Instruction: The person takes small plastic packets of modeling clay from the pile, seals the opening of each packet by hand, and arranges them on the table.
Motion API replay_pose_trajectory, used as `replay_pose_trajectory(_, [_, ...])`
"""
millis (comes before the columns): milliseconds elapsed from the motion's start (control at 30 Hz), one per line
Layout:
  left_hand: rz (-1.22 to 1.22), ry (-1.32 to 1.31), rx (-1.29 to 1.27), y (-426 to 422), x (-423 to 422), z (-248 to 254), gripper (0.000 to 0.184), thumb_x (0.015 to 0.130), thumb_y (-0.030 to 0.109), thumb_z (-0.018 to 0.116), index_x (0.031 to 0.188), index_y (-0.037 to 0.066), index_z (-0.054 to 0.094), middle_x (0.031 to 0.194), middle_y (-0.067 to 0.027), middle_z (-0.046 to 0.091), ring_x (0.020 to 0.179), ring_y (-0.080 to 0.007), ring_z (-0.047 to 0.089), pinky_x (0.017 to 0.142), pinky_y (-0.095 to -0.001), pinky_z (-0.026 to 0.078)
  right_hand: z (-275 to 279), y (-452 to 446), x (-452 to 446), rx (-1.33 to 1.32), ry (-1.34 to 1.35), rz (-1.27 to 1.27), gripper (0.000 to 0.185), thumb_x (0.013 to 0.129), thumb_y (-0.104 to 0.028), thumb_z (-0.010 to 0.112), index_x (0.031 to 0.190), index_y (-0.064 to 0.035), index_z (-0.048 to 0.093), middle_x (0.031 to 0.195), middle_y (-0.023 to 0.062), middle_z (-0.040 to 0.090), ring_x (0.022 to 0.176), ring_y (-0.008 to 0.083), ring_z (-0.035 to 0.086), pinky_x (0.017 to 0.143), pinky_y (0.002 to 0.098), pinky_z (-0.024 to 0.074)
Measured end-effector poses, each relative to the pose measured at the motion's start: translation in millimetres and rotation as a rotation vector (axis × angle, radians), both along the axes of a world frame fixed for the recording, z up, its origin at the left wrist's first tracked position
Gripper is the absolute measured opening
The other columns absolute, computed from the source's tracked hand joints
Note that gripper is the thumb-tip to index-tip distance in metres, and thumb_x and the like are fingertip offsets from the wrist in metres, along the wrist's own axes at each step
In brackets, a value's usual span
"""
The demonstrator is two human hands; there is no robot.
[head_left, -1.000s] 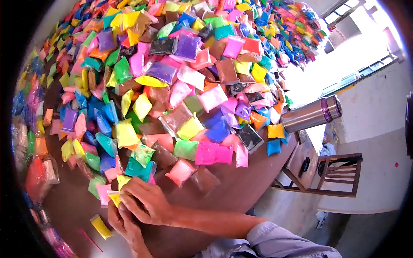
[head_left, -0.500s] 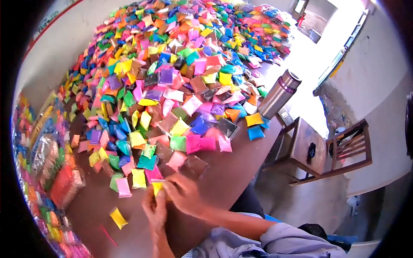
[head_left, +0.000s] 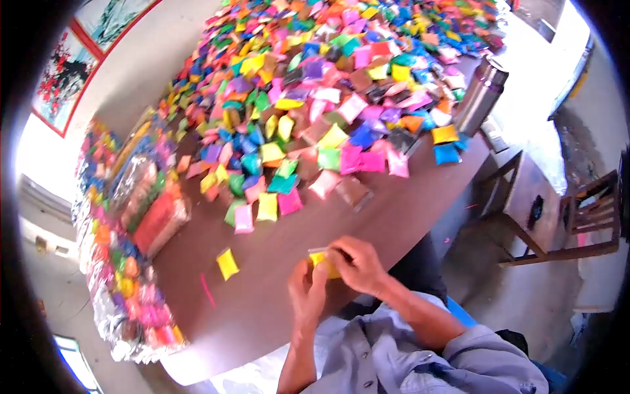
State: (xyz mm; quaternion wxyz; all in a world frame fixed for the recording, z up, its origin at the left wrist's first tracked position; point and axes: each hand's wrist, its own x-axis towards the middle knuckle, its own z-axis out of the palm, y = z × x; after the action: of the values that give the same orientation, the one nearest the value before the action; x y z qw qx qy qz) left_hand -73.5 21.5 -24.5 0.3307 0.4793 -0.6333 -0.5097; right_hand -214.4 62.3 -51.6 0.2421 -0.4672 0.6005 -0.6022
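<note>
Just in front of my body, both hands hold a small yellow packet [head_left: 331,268] with a clear top edge. My left hand [head_left: 306,287] grips its left side, thumb across the front. My right hand [head_left: 359,264] pinches the upper right edge, and its fingers hide part of the packet. To the left, another yellow packet [head_left: 228,264] lies alone on the brown table [head_left: 275,240], beside a thin pink strip [head_left: 207,291]. Beyond my hands, a pink packet [head_left: 243,219] and a pale yellow packet [head_left: 267,207] lie at the near edge of a big heap.
A heap of multicoloured packets [head_left: 315,105] covers the far table. Large clear bags of packets [head_left: 161,226] line the left edge. A steel flask [head_left: 482,98] stands at the right edge, near a wooden stool [head_left: 528,200] and chair [head_left: 594,217] on the floor.
My view has swung left and down, so the table contents appear shifted right and up. Both hands still hold the yellow packet, and the loose packets keep their places.
</note>
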Motion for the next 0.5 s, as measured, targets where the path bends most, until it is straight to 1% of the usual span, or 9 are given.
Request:
replay_pose_trajectory(33, [0.021,-0.025,-0.005,1.0,-4.0,2.6,0.024,0.097,0.02,0.064,0.092,-0.003,0.062,0.076,-0.0083,0.06,0.074,-0.0123,0.052,0.066,-0.0328,0.047,-1.6,0.0,-1.2,-0.016,0.013,0.002,0.009,0.093,-0.01,0.066,0.096,-0.0016,0.065,0.088,0.0173,0.066,0.079,0.0357,0.067,0.068,0.0396,0.0534])
replay_pose_trajectory(100, [0.057,0.022,-0.081,0.6,-9.1,2.0,0.024,0.098,0.02,0.063,0.091,-0.003,0.061,0.075,-0.0037,0.058,0.072,-0.0103,0.05,0.065,-0.0308,0.045,-7.2,0.3,-2.3,-0.029,0.005,0.019,0.011,0.094,-0.012,0.068,0.096,-0.0013,0.066,0.088,0.0171,0.066,0.079,0.0355,0.067,0.068,0.0392,0.0539])
replay_pose_trajectory(133, [0.007,-0.052,-0.132,-3.7,-3.0,-9.2,0.023,0.098,0.019,0.062,0.09,-0.003,0.061,0.074,-0.0018,0.056,0.072,-0.0093,0.049,0.065,-0.0292,0.045,-3.9,1.3,-3.6,-0.025,0.023,0.026,0.013,0.094,-0.014,0.069,0.097,-0.0011,0.066,0.089,0.0169,0.067,0.079,0.0353,0.067,0.068,0.0389,0.0543])
replay_pose_trajectory(167, [0.013,-0.064,-0.134,-3.6,-1.4,-11.7,0.023,0.098,0.019,0.062,0.09,-0.003,0.061,0.074,-0.0018,0.056,0.072,-0.0093,0.049,0.065,-0.0292,0.045,-4.8,-0.1,-3.0,-0.028,0.012,0.033,0.013,0.094,-0.014,0.069,0.097,-0.0011,0.066,0.089,0.0169,0.067,0.079,0.0353,0.067,0.068,0.0389,0.0543])
replay_pose_trajectory(233, [0.033,-0.069,-0.109,-5.1,-2.9,-11.9,0.023,0.099,0.018,0.062,0.088,-0.002,0.061,0.073,-0.0012,0.056,0.071,-0.0081,0.049,0.063,-0.0278,0.043,-7.6,-2.4,-1.8,-0.109,0.067,-0.006,0.013,0.097,-0.013,0.067,0.094,-0.0005,0.065,0.084,0.0128,0.065,0.07,0.025,0.064,0.058,0.032,0.0496])
replay_pose_trajectory(267, [0.063,-0.042,-0.119,-3.8,-5.5,-11.9,0.023,0.099,0.018,0.062,0.088,-0.002,0.061,0.072,0.0001,0.054,0.07,-0.0065,0.047,0.061,-0.0276,0.041,-5.7,-1.3,-3.3,-0.084,0.066,0.015,0.014,0.097,-0.014,0.066,0.096,-0.0006,0.065,0.084,0.0128,0.065,0.069,0.025,0.064,0.058,0.032,0.0497])
replay_pose_trajectory(300, [0.061,-0.052,-0.121,-3.0,-8.0,-10.6,0.023,0.099,0.018,0.062,0.088,-0.002,0.061,0.072,0.0001,0.054,0.07,-0.0065,0.047,0.061,-0.0276,0.041,-2.5,-0.3,-3.6,-0.085,0.057,0.013,0.014,0.097,-0.014,0.066,0.096,-0.0006,0.065,0.084,0.0128,0.065,0.069,0.025,0.064,0.058,0.032,0.0497])
replay_pose_trajectory(367, [0.11,0.005,-0.094,-1.5,-9.5,-7.2,0.024,0.101,0.02,0.062,0.091,-0.002,0.064,0.074,0.0012,0.056,0.071,-0.0054,0.047,0.061,-0.0268,0.041,2.6,1.5,-2.4,-0.046,-0.014,0.033,0.013,0.094,-0.014,0.067,0.097,-0.0024,0.066,0.089,0.0169,0.067,0.079,0.0357,0.067,0.068,0.0399,0.0543])
replay_pose_trajectory(500, [0.061,-0.089,-0.134,-4.0,-1.0,-12.3,0.023,0.102,0.021,0.062,0.096,-0.001,0.067,0.077,0.0022,0.058,0.074,-0.0056,0.05,0.064,-0.0257,0.043,-0.3,-0.3,-2.0,-0.023,-0.019,0.017,0.011,0.093,-0.013,0.067,0.097,-0.0027,0.066,0.09,0.0169,0.067,0.08,0.0359,0.068,0.069,0.0398,0.0544])
